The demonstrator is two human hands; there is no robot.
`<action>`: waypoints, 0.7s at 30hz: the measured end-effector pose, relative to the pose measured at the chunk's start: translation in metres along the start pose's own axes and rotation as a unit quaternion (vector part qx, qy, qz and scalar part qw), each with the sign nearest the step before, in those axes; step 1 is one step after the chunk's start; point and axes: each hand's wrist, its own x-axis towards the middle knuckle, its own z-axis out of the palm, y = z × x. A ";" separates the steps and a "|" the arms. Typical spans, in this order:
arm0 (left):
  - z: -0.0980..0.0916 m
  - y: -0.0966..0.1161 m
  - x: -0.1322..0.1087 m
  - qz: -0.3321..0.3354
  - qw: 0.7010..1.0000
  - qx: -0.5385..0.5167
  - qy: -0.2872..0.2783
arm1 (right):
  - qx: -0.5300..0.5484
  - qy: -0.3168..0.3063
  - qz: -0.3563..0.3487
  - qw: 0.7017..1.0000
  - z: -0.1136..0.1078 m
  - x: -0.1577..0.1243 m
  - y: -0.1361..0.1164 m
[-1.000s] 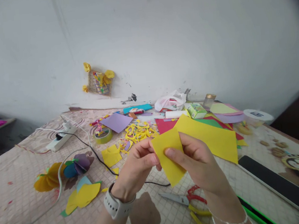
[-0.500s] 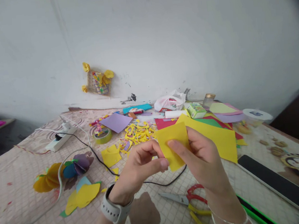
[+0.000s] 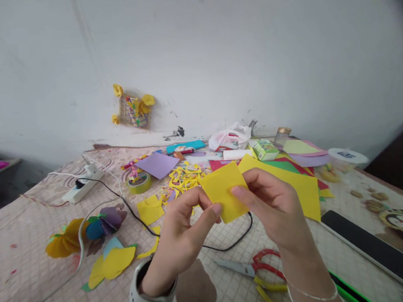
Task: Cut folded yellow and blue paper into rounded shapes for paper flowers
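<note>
Between my two hands, above the table, is a small square of yellow paper [image 3: 225, 192]. My left hand [image 3: 192, 233], with a pale watch on its wrist, pinches the lower left edge between thumb and fingers. The right edge is gripped by my right hand [image 3: 273, 201], its thumb flat on the near face and its fingers behind, partly hidden. Below the hands lie red-handled scissors [image 3: 247, 266] with the blades pointing left. A yellow-handled tool [image 3: 268, 293] rests against them, its far end out of view.
Yellow paper scraps [image 3: 186, 177] pile up beyond my hands, beside a tape roll [image 3: 139, 182] and a purple sheet [image 3: 158, 165]. A power strip [image 3: 84, 186] with cables and a paper flower garland [image 3: 87, 230] lie left. At right are a large yellow sheet [image 3: 299, 188] and a long black-topped bar [image 3: 369, 244].
My left hand has gone from reaching at the paper's edge to pinching it. The yellow paper has turned and shifted slightly left, its face now more toward me.
</note>
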 end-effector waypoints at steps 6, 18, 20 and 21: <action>-0.001 0.002 0.005 -0.047 0.997 0.046 -0.032 | -0.026 -0.003 0.000 1.000 -0.005 0.001 0.004; -0.008 -0.008 0.012 -0.164 0.960 0.080 -0.210 | -0.162 -0.162 -0.014 0.973 -0.013 0.007 -0.001; -0.009 -0.008 0.014 -0.158 0.958 0.097 -0.219 | -0.170 -0.171 -0.012 0.970 -0.016 0.009 0.001; -0.009 -0.008 0.014 -0.153 0.958 0.104 -0.219 | -0.168 -0.171 -0.006 0.971 -0.018 0.010 0.002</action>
